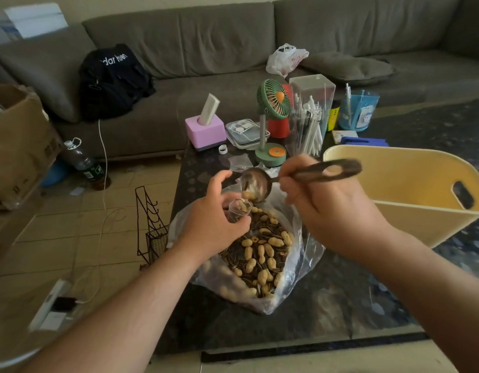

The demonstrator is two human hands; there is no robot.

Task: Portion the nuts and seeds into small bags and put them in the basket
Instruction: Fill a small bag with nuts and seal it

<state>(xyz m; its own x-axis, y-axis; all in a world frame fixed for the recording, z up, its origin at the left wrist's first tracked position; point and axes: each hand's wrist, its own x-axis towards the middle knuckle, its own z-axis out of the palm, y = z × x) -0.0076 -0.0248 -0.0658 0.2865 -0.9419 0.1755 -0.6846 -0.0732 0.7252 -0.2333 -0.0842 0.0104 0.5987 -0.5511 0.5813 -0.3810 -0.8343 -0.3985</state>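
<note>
The person's left hand [215,216] was curled around a small clear bag [239,211], pinching its mouth open just above the big plastic bag of peanuts and sunflower seeds [262,254]. A few peanuts already sat inside the small bag. The right hand [330,211] gripped the handle of a dark scoop [300,176], fingers wrapped round it, with the bowl tipped toward the small bag's opening; peanuts [249,194] lay at the lip of the bowl, right at the bag's rim. The scoop was blurred.

The big bag lay open on the dark patterned coffee table [340,305], between the two forearms. The yellow basket [410,189] stood on the table to the right, near the right hand, its handle slot facing the camera.

Behind the hands stood a green desk fan [273,109], a pink tissue box [206,131] and a clear holder of straws [311,117]. A grey sofa [219,44] ran along the back.
</note>
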